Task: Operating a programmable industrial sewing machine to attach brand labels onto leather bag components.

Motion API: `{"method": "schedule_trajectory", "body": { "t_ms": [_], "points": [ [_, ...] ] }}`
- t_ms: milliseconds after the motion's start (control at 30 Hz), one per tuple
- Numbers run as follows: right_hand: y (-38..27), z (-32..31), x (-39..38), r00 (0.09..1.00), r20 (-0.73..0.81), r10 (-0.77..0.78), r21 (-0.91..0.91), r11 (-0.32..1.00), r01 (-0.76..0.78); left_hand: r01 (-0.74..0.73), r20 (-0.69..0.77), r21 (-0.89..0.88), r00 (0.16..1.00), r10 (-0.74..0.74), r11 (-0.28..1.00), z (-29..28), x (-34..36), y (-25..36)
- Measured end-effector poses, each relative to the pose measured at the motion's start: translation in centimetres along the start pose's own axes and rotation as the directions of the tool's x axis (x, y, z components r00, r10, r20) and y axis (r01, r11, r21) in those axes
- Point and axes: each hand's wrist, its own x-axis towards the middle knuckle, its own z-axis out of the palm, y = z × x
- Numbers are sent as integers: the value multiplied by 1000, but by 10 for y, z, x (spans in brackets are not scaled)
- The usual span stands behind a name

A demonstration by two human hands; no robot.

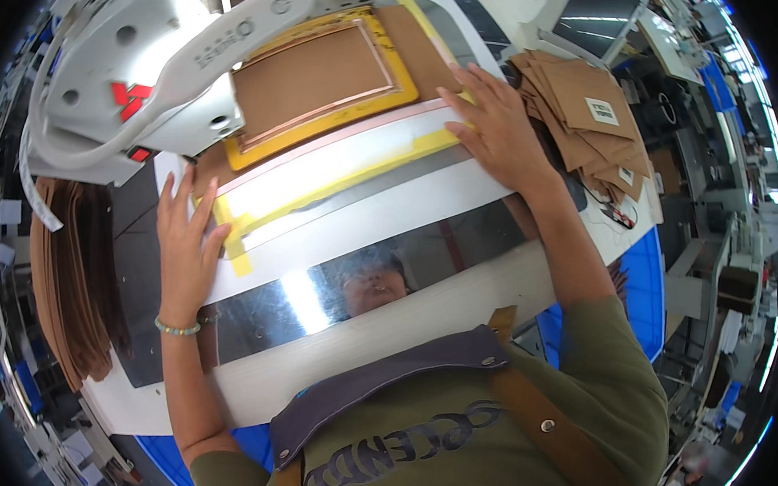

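Observation:
A brown panel (315, 74) lies flat beneath a yellow rectangular frame (406, 82) at the head of a white sewing machine (87, 78). Its near edge runs along a white board marked with strips of yellow tape (321, 190). At the left end my left hand (188, 244), with a beaded bracelet at the wrist, rests with fingers spread by the panel's near left corner. My right hand (503, 130) lies at the right end, fingers apart and fingertips on the panel's edge and the tape. Neither hand grips anything. What lies under the palms is hidden.
A shiny metal plate (460, 247) covers the table's near part. Brown panels stand stacked (70, 286) at left; loose brown pieces (575, 121) pile at right. The machine's grey curved arm (233, 33) reaches over the work. A screen (594, 19) and blue bin (644, 290) are right.

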Motion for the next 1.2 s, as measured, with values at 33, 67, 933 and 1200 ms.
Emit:
{"method": "schedule_trajectory", "body": {
  "t_ms": [33,67,933,1200],
  "points": [
    [0,0,0,1000,17,15,-16,1000,-14,7,14,2,1000,-7,1000,1,0,-1],
    [0,1,0,1000,19,15,-24,1000,-15,-1,9,-8,1000,1,1000,2,0,-1],
    [-1,-2,1,999,-8,34,71,997,-34,-6,15,-62,1000,6,998,0,-3,-8],
    [58,-70,-11,941,-272,201,-120,963,-240,-40,-17,-33,999,39,999,5,-1,-9]
  ]
}}
